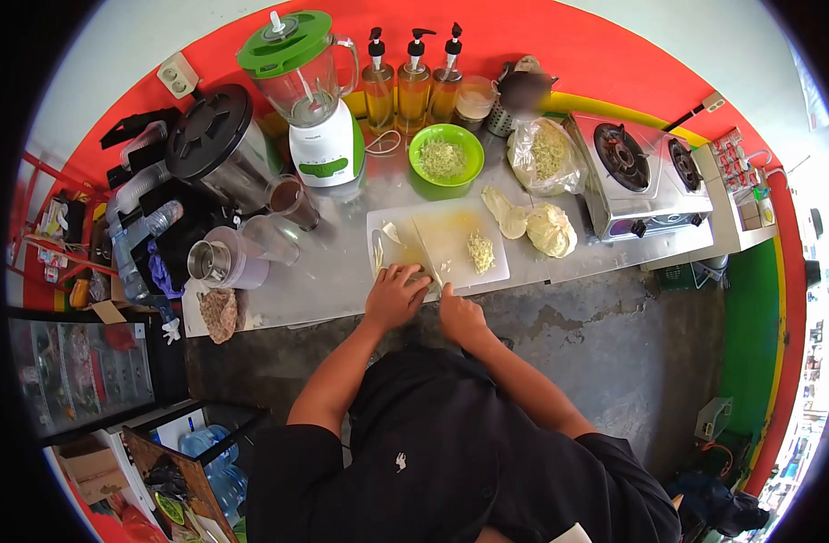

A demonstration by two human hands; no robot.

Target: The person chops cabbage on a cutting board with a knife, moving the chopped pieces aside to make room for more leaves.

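Note:
On the white cutting board (487, 222), my left hand (398, 294) lies palm down with its fingers bent and pressed together; whatever is under them is hidden. My right hand (462, 317) is closed around the handle of a knife (425, 249), whose thin blade points away from me across the board. A small heap of shredded cabbage (480, 252) rests right of the blade, and a few pale shreds lie close to it. Thin cabbage pieces (391, 232) are on the board's left side. Beyond its right edge sit a cut cabbage (551, 230) and loose leaves (503, 214).
Behind the board stand a green bowl (447, 185) of shredded cabbage, a blender (324, 145) and pump bottles (413, 94). A plastic bag (545, 158) of shreds leans near the gas stove (639, 185). Cups (271, 241) and a steel pot (217, 145) occupy the left.

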